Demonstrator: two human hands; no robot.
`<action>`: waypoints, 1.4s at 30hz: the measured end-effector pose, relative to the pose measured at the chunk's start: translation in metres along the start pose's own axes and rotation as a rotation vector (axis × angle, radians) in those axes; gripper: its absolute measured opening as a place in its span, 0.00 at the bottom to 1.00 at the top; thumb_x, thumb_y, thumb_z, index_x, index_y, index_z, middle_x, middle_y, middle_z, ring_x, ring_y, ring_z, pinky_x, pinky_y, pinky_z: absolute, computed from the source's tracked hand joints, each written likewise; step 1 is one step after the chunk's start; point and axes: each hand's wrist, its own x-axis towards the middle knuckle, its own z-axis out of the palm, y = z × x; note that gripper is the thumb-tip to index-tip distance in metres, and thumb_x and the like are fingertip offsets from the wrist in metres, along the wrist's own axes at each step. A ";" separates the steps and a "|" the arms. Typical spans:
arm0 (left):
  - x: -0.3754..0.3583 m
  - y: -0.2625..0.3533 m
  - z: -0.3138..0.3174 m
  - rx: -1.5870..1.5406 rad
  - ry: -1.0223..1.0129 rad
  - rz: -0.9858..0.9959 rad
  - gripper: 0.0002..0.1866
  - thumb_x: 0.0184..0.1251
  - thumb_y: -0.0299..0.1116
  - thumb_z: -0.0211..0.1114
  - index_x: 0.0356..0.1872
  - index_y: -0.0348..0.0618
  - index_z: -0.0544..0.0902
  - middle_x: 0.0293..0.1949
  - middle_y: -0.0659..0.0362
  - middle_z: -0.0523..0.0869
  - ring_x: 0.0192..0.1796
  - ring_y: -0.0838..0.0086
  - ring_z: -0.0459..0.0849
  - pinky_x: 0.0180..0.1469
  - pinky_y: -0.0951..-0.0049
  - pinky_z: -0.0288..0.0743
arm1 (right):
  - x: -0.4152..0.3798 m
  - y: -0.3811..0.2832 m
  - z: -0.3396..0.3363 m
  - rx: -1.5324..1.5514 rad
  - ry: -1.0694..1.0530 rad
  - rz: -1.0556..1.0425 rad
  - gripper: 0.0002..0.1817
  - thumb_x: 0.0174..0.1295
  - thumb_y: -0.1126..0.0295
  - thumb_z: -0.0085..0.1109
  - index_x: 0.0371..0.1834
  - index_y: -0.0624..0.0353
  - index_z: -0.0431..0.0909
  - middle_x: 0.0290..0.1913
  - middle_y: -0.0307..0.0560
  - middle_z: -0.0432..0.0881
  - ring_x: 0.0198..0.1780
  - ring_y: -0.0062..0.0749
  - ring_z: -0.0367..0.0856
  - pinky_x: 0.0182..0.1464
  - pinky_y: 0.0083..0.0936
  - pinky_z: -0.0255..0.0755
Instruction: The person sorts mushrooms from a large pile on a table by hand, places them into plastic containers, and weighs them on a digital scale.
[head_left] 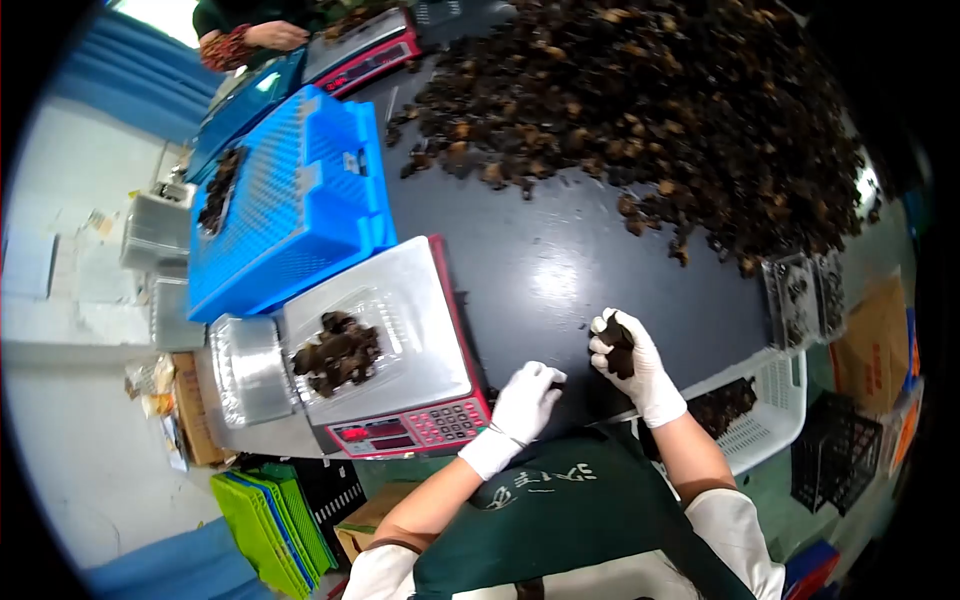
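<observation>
My right hand (pixel 640 372), in a white glove, is curled palm up around several dark brown wood ear mushroom pieces (pixel 617 350). To its left, my gloved left hand (pixel 524 405) is closed over the table's near edge. A small dark bit, seemingly wood ear mushroom (pixel 557 381), shows at its fingertips. Beside that hand stands a red-rimmed digital scale (pixel 440 340). On the scale's plate, an open clear plastic tray (pixel 395 345) carries a clump of wood ear mushrooms (pixel 340 352). A large mushroom pile (pixel 640 110) covers the far part of the dark table (pixel 540 270).
A blue crate (pixel 290 210) stands behind the scale, with stacked clear trays (pixel 250 370) at left. Filled clear boxes (pixel 800 300) line the right edge, above a white basket (pixel 775 415). Another person's hand (pixel 277 36) is near a second scale (pixel 365 65).
</observation>
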 end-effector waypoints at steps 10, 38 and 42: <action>-0.063 -0.037 -0.196 -0.212 0.816 -0.135 0.16 0.58 0.16 0.62 0.49 0.39 0.79 0.46 0.57 0.80 0.49 0.71 0.79 0.55 0.72 0.73 | 0.033 0.061 0.200 -0.855 -0.393 -0.039 0.09 0.62 0.69 0.64 0.41 0.60 0.78 0.29 0.39 0.81 0.24 0.17 0.77 0.20 0.17 0.67; -0.114 -0.156 -0.238 -0.035 0.817 -0.206 0.25 0.80 0.44 0.41 0.64 0.33 0.70 0.64 0.47 0.73 0.69 0.58 0.69 0.72 0.61 0.57 | -0.016 0.075 0.063 -2.182 0.104 -0.493 0.29 0.49 0.63 0.71 0.57 0.52 0.77 0.49 0.47 0.78 0.50 0.43 0.77 0.52 0.36 0.75; -0.105 -0.151 -0.229 0.129 0.804 -0.216 0.21 0.78 0.37 0.48 0.63 0.33 0.71 0.63 0.48 0.73 0.68 0.57 0.69 0.72 0.62 0.57 | -0.014 0.090 0.039 -2.141 0.008 -0.568 0.24 0.51 0.71 0.68 0.55 0.51 0.77 0.46 0.46 0.78 0.50 0.45 0.77 0.50 0.36 0.77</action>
